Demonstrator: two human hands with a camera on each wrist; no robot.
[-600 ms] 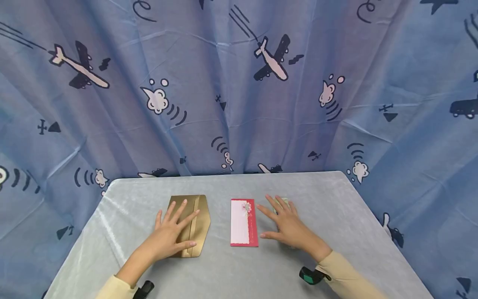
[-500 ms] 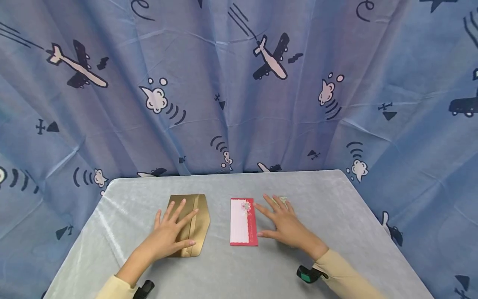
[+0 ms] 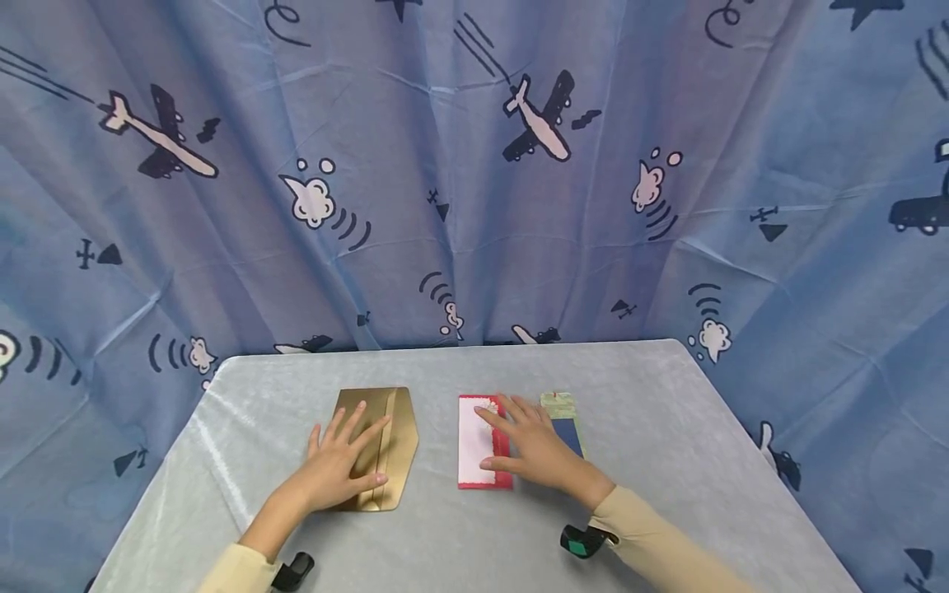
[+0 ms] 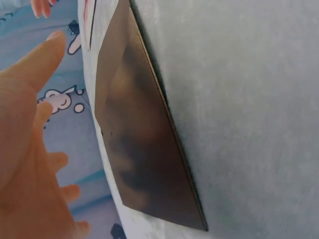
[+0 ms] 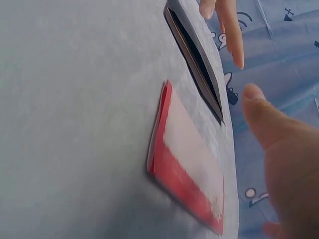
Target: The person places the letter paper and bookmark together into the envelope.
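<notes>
Fingers spread, my left hand (image 3: 331, 468) hovers over a gold envelope (image 3: 399, 453), whose pointed flap faces right. In the left wrist view a gap shows between that hand and the envelope (image 4: 144, 144). My right hand (image 3: 537, 449) is held with spread fingers over a red and white card (image 3: 473, 445) with a floral decoration, hiding part of its right side. The right wrist view shows the folded card (image 5: 192, 149) lying flat below the thumb (image 5: 264, 112). Neither hand grips anything.
Right of the card, partly behind my right hand, lies a green patterned piece with a dark blue panel (image 3: 567, 432). Everything lies on a table with a pale grey cloth (image 3: 630, 379). A blue curtain (image 3: 415, 165) with airplane prints hangs behind the table's far edge.
My right hand has moved left, from over the green and blue piece to over the red and white card, uncovering that piece. The left hand stays over the gold envelope.
</notes>
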